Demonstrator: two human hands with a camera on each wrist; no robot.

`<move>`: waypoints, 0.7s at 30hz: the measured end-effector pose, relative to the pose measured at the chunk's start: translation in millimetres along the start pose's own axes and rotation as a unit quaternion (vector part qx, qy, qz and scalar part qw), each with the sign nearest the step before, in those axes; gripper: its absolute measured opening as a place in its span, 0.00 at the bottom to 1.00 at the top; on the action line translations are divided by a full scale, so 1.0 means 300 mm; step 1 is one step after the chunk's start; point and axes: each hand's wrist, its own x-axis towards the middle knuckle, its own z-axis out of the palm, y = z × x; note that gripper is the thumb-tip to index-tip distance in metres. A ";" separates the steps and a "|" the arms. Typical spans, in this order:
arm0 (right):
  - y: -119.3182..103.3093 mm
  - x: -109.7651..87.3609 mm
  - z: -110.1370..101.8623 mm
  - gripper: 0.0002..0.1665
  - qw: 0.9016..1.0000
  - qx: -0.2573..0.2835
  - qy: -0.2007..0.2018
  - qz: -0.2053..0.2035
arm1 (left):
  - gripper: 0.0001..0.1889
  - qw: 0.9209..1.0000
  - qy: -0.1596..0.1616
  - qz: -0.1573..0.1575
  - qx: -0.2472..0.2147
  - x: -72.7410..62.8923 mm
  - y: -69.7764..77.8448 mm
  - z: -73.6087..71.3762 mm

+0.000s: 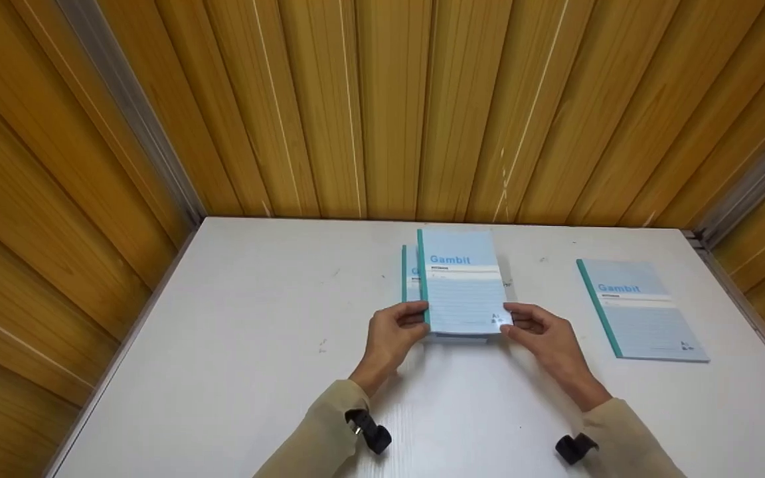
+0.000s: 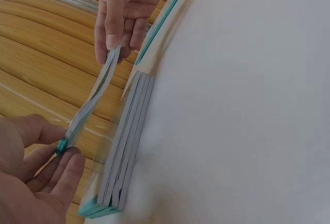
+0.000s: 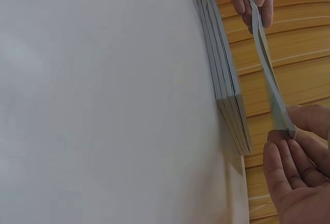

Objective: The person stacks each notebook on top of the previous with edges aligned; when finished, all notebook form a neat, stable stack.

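Note:
Between both hands a light-blue notebook with a green spine is held above a stack of similar notebooks. My left hand pinches its spine side near the lower corner, thumb on one face and fingers on the other. At the opposite lower corner my right hand pinches the cover edge. Both wrist views show the held notebook slightly bowed and apart from the stack. Several notebooks lie flush in that stack, their green spines on the left hand's side. The held notebook covers most of the stack in the head view.
Another green-spined notebook lies flat and slightly turned on the right part of the white table. Wood-patterned panels rise behind the table and at both sides. Black straps sit around the sleeved wrists.

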 end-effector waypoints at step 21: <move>-0.015 0.020 0.093 0.25 0.998 -0.039 -0.040 -0.022 | 0.15 0.998 0.005 0.005 0.068 0.005 -0.064 -0.115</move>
